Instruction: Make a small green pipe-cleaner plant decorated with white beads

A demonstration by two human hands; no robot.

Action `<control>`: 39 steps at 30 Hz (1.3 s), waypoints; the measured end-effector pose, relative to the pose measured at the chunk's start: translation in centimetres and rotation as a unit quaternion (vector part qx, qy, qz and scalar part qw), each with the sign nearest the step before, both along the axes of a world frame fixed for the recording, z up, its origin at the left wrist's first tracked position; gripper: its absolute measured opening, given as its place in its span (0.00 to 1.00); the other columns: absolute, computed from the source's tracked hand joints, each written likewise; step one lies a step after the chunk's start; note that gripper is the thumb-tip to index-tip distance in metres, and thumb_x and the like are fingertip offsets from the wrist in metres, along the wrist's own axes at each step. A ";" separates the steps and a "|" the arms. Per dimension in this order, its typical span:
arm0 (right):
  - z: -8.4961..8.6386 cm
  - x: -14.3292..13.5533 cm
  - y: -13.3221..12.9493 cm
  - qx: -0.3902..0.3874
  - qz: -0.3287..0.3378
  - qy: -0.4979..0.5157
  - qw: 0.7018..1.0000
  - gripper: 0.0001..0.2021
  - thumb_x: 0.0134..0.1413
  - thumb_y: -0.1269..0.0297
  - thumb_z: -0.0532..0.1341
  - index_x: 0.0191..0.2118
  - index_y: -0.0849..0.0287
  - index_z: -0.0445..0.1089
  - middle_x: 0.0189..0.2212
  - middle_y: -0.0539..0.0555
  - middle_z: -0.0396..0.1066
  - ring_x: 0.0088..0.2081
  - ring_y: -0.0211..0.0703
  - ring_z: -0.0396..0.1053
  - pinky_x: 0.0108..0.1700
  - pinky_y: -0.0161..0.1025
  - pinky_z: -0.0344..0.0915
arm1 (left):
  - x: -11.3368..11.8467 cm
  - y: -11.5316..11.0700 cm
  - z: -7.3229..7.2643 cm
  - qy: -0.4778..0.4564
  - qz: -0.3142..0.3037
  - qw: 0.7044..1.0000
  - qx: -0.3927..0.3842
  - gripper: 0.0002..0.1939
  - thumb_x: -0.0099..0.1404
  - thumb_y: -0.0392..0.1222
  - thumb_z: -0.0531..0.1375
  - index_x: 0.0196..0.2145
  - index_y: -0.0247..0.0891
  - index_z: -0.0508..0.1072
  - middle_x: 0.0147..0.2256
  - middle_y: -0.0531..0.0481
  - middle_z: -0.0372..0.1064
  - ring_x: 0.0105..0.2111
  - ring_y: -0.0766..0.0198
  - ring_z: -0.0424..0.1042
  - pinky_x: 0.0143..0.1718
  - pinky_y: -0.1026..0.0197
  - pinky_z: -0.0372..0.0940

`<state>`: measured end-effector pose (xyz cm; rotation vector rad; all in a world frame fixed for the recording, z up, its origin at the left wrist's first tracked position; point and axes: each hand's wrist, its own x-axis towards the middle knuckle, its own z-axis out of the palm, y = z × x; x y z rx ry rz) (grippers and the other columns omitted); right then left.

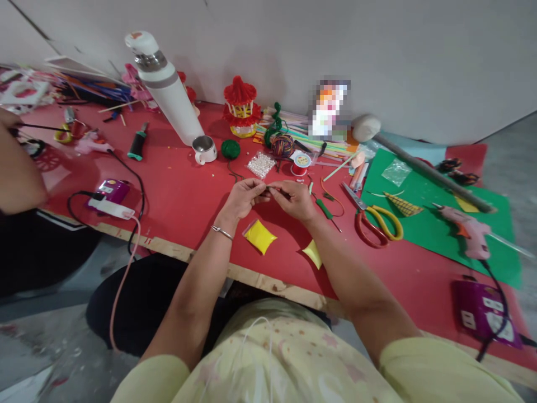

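My left hand [247, 197] and my right hand [294, 198] meet above the red table, thumbs and forefingers pinched together. Between the fingertips is something small and dark, too small to name. A dark strand lies just behind my left hand, below a green yarn ball [230, 149]. Near my wrists lie two packets, a bright yellow packet [260, 237] and a paler yellow packet [312, 254] partly behind my right forearm. A bag of white beads [260, 165] and a red thread spool [301, 163] sit beyond my fingers. A green-handled crochet hook [324, 209] lies right of my right hand.
A white bottle [168, 89] and cup [204, 150] stand behind left. Red-handled scissors [371, 224], a green sheet [436, 235] and a pink glue gun [465, 230] lie right. A red lantern-like ornament [241, 106] stands at the back. Another person's arm [19, 168] reaches in left.
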<state>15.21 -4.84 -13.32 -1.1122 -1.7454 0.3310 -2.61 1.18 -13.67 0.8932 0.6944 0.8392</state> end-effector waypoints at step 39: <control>-0.7 0.0 0.3 -0.002 -0.047 -0.073 0.996 0.12 0.68 0.59 0.59 0.45 0.55 0.80 0.32 0.54 0.80 0.31 0.41 0.73 0.38 0.39 0.66 | 0.0 0.0 -0.1 -0.024 -0.029 0.999 0.009 0.23 0.49 0.48 0.78 0.33 0.36 0.71 0.28 0.55 0.73 0.29 0.70 0.75 0.34 0.66 0.75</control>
